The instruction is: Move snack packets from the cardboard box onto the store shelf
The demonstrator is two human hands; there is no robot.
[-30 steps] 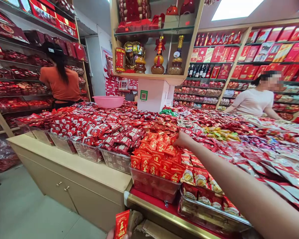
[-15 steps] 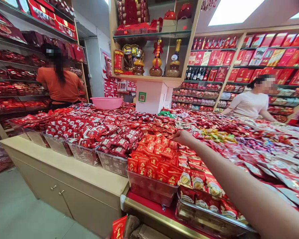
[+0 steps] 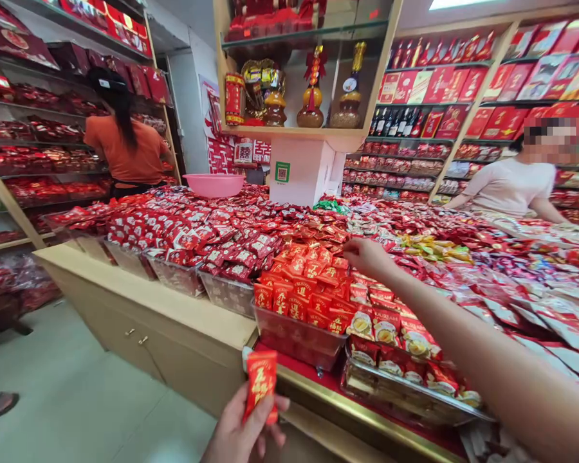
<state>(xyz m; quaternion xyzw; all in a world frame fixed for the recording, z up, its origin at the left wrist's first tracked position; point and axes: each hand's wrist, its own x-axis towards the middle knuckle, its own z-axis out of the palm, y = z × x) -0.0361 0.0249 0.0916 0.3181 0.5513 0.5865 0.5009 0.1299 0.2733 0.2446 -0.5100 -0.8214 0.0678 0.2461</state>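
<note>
My left hand (image 3: 245,421) pinches a small red candy packet (image 3: 260,379) with gold characters, upright in front of the counter edge. Across the candy stretches my right arm, and my right hand (image 3: 367,258) rests at the far side of the red packets, fingers curled down. What those fingers hold, if anything, is hidden. Packets like the one in my left hand fill a clear plastic bin (image 3: 299,335) just below. To its right stands another clear bin (image 3: 410,389) of durian candy packets (image 3: 386,326).
More clear bins (image 3: 226,292) of dark red packets line the beige cabinet (image 3: 145,308). A pink basin (image 3: 215,185) stands behind them. A display cabinet (image 3: 294,132) hangs over the candy. One person (image 3: 125,145) stands at the left shelves, another (image 3: 511,183) at the right.
My left hand has risen into view with the red candy packet. My right hand stays over the candy with its fingers curled. The camera view has shifted slightly.
</note>
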